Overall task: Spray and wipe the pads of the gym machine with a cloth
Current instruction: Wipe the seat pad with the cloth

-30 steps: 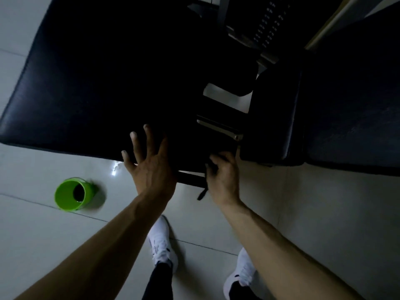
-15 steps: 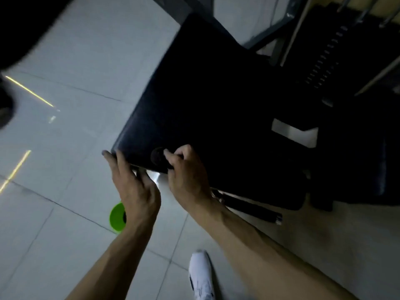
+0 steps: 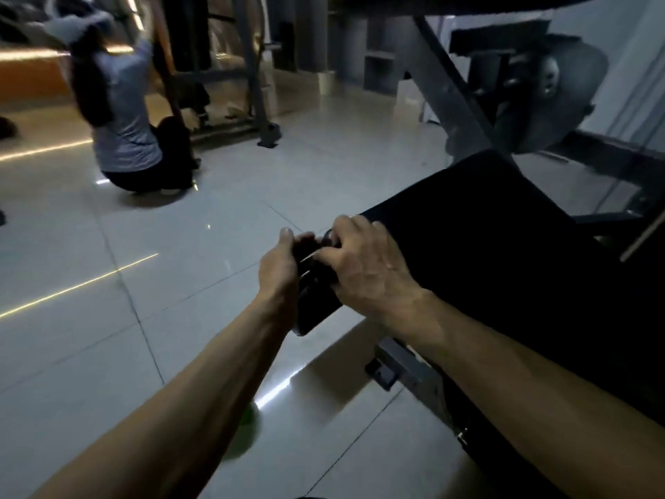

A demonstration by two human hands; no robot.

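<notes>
A black padded bench pad [image 3: 503, 246] fills the right side of the view. At its near left corner both my hands hold one dark elongated object [image 3: 313, 300]; the dim light hides what it is. My left hand [image 3: 279, 271] grips its left side with the thumb up. Over its top end, my right hand [image 3: 367, 268] curls its fingers, right by the pad's corner. No cloth is plainly visible.
A green bucket [image 3: 248, 419] shows partly behind my left forearm on the tiled floor. A metal bracket [image 3: 399, 365] sticks out under the pad. The machine frame [image 3: 449, 84] and a round cover [image 3: 550, 91] stand behind. A person [image 3: 122, 113] squats at the far left.
My head has lifted, so the room and the squatting person came into view. My left hand moved from the pad's edge onto the dark object, which both hands now hold.
</notes>
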